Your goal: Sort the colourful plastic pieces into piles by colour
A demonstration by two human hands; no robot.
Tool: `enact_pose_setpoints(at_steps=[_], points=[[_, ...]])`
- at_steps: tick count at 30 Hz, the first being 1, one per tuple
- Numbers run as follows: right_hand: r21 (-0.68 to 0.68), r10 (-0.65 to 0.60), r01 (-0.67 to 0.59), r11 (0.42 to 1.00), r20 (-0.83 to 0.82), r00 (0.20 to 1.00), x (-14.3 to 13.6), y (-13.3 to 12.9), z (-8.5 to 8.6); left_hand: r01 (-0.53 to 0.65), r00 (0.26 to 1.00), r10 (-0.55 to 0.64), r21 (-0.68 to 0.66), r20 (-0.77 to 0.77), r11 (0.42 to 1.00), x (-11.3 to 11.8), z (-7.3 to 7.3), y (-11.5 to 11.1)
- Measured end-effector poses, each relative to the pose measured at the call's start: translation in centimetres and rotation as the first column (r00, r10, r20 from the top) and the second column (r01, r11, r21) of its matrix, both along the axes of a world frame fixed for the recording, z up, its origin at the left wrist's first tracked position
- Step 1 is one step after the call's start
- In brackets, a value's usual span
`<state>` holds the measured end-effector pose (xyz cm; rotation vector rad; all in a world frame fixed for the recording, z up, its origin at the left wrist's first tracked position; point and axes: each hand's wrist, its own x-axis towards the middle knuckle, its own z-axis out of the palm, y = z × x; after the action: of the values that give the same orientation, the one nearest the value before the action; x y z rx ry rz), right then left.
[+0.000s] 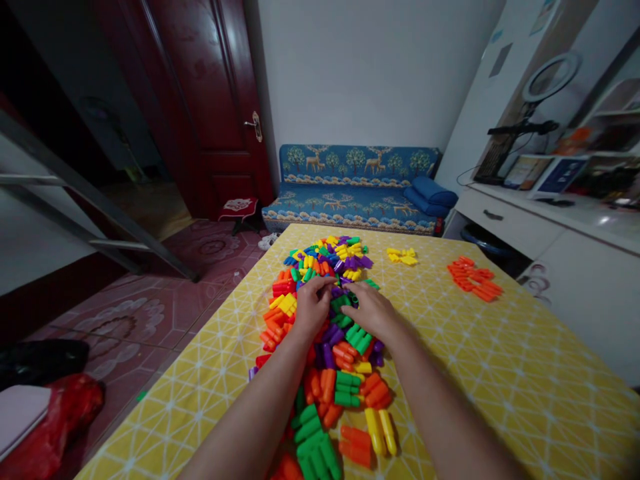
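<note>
A long pile of plastic blocks (345, 357) in green, orange, red, yellow, purple and blue runs along the middle of the table. My left hand (315, 303) is over the middle of the pile, its fingers bent together at the blocks; what they hold, if anything, is hidden. Just to its right, my right hand (369, 308) reaches into the same blocks with thumb and fingers apart. Farther right lie a small group of yellow blocks (403, 257) and a larger group of orange blocks (474, 279), both separate from the pile.
The table (225, 373) has a yellow patterned cloth. Beyond its far edge stands a blue patterned sofa (350, 193). At the right is a white cabinet (575, 267) with a ring light (551, 77). A stool (239, 208) stands by the door.
</note>
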<state>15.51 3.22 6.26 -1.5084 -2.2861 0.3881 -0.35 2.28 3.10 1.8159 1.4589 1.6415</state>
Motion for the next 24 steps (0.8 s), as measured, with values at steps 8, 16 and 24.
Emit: enact_pose_setpoints(at_steps=[8,16,24], points=[[0.036,-0.073,0.073,0.997,0.001,0.997,-0.5,0.5,-0.8,0.006,1.0,-0.006,0.005,0.004,1.0,0.0,0.1,0.0],[0.012,-0.112,0.128,0.992,-0.399,0.91,-0.4,0.9,-0.3,0.015,0.999,-0.015,-0.007,0.032,1.0,0.2,0.6,-0.4],[0.015,0.064,-0.076,0.997,-0.714,0.698,-0.9,1.2,-0.7,0.23,0.969,-0.227,-0.027,0.094,0.973,0.3,0.4,-0.4]])
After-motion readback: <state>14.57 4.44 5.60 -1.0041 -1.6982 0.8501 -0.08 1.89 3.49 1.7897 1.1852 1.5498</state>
